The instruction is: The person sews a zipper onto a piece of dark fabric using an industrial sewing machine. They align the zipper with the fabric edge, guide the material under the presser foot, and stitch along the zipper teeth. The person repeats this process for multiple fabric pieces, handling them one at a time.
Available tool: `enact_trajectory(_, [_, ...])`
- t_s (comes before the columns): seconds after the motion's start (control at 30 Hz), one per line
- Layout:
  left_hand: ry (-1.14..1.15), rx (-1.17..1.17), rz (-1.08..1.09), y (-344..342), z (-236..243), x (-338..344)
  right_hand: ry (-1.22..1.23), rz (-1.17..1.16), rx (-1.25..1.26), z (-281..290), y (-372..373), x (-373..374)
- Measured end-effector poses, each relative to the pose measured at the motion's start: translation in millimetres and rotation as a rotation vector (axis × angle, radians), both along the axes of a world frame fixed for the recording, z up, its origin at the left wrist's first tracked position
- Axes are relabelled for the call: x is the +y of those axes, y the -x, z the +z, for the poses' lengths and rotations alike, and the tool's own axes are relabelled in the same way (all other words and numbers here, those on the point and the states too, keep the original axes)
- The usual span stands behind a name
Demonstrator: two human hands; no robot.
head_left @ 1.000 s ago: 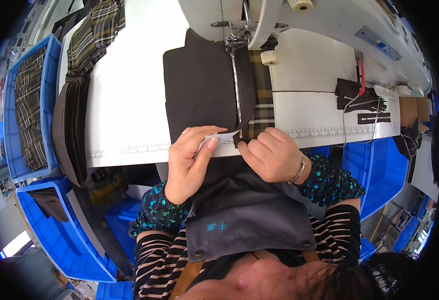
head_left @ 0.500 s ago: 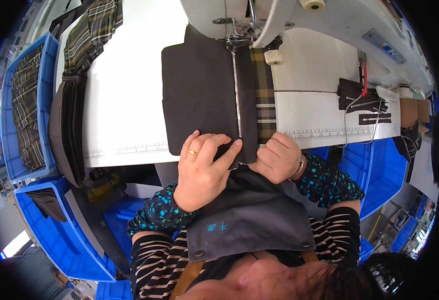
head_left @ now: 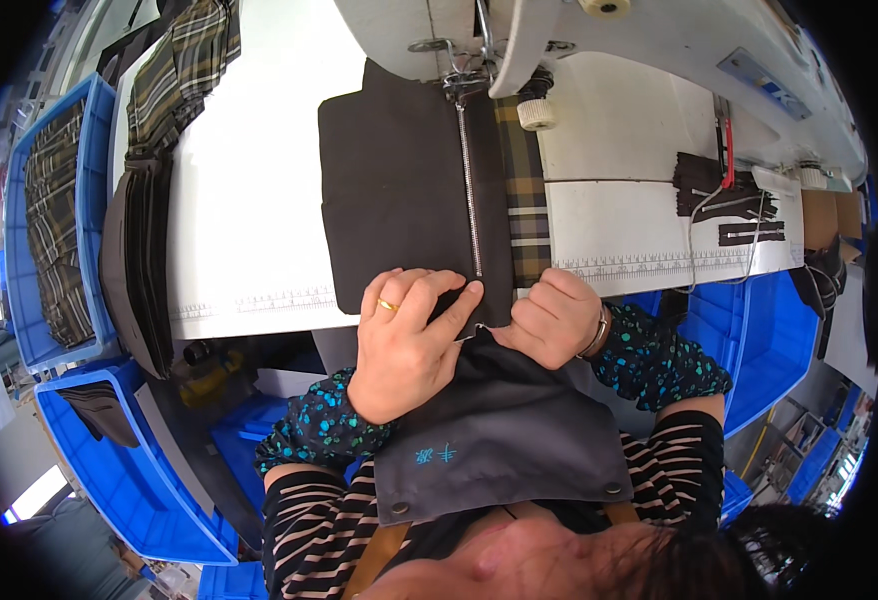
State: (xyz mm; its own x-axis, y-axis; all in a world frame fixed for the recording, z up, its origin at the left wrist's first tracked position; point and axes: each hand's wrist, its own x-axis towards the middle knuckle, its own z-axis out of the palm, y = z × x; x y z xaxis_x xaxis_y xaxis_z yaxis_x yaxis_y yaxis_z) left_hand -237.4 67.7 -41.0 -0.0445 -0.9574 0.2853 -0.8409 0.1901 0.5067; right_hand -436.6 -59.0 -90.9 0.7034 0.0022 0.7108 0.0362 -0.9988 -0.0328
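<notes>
A dark brown fabric panel (head_left: 394, 190) with a silver-toothed zipper (head_left: 468, 190) lies under the sewing machine's presser foot (head_left: 462, 82). Plaid cloth (head_left: 526, 200) shows beneath its right side. My left hand (head_left: 411, 335), a ring on one finger, is bent over the panel's near edge, a fingertip beside the zipper's lower end; its thumb is mostly hidden. With fingers curled closed, my right hand (head_left: 551, 318) grips the panel's near right corner. A thin, pale, hooked strand (head_left: 475, 332) shows between the hands, too small to name.
Dark folded pieces (head_left: 139, 265) and plaid cloth (head_left: 181, 75) lie along the table's left side. Blue bins (head_left: 101, 230) stand beyond it. At right are short zippers (head_left: 724, 190), red-handled snips (head_left: 728, 155) and a loose cord. The machine head (head_left: 639, 60) overhangs the far side.
The panel, table and machine appear shifted slightly left in the picture. Both hands keep nearly the same places and grip on the panel.
</notes>
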Motion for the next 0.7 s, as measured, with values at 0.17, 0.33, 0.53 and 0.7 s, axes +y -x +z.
enact_trajectory(0.17, [-0.028, -0.132, -0.035, 1, 4, -1, -0.135, 0.081, -0.020, 10, 5, -1])
enact_trajectory(0.33, [-0.031, -0.187, -0.072, -1, 10, -2, -0.168, -0.062, 0.120, 49, -4, -41])
enact_trajectory(0.53, [-0.036, -0.274, -0.224, -10, 23, -18, -0.134, -0.158, 0.334, 41, -41, -100])
enact_trajectory(0.7, [0.077, -0.257, -0.313, -42, 22, -54, -0.159, -0.184, 0.379, 36, -47, -101])
